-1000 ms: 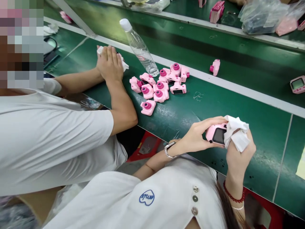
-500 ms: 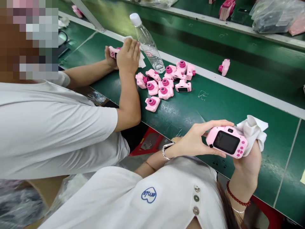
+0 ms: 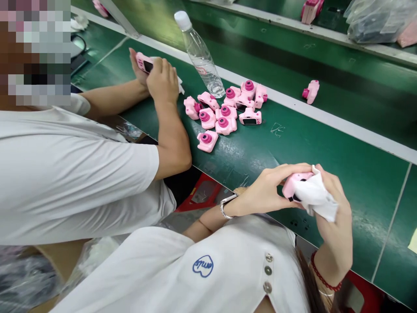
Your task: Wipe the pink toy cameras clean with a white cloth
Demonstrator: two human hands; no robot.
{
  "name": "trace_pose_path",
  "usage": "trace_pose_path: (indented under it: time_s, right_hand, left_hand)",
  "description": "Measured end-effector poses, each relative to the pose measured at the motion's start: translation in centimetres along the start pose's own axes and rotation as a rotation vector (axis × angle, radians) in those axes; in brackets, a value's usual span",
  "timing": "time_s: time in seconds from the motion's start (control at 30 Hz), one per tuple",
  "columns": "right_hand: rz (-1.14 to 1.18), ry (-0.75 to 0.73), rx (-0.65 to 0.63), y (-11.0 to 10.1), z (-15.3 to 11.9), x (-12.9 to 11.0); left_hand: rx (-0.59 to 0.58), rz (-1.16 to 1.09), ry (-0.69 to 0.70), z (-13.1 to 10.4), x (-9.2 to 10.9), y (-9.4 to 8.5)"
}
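Over the front of the green bench, my left hand [image 3: 272, 187] grips a pink toy camera [image 3: 289, 186] by one end, thumb below and fingers above. A white cloth [image 3: 317, 198] is bunched in my right hand [image 3: 340, 217], which presses it against the back of that camera. Most of the screen and the buttons are hidden under the cloth. Several more pink toy cameras [image 3: 224, 125] with dark pink lenses lie in a cluster on the bench, left of my hands.
At left, a co-worker's hands [image 3: 159, 80] hold another pink camera [image 3: 143, 64] and a white wipe. A water bottle [image 3: 205, 61] stands behind the cluster. One camera [image 3: 312, 91] sits beyond the white strip. Plastic bags [image 3: 374, 21] lie on the upper shelf.
My right hand has brought the cloth from behind the camera round over its screen side. The co-worker's hands have shifted left with their camera, whose screen now shows.
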State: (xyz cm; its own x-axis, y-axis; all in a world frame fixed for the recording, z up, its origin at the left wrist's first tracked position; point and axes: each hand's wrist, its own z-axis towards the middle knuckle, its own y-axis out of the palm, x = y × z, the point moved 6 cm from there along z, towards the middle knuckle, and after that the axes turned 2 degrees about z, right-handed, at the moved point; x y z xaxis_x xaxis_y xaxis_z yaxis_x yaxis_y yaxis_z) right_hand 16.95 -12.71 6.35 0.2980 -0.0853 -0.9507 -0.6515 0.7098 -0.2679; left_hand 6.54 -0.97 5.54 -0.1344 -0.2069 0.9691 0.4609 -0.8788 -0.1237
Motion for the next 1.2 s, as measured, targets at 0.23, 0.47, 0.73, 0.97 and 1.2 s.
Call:
trace_pose_path:
  time_s: [0.23,0.47,0.73,0.97,1.2]
  right_hand:
    - [0.069,0.246,0.382,-2.0,-0.3,1.6]
    - [0.188,0.408,0.409,-1.4,-0.2,1.9]
    - [0.182,0.436,0.386,-1.1,0.0,2.5]
    - [0.227,0.421,0.462,-1.4,0.3,2.8]
    - [0.280,0.508,0.384,-0.3,0.8,4.6]
  left_hand:
    - [-0.004,-0.133,-0.103,0.1,-0.2,0.3]
    - [0.015,-0.180,-0.120,0.2,0.3,-0.2]
    - [0.020,-0.037,0.038,0.1,0.5,-0.4]
    - [-0.042,0.060,0.116,0.5,0.8,-0.4]
    - [0.071,0.101,0.113,0.7,0.3,-1.2]
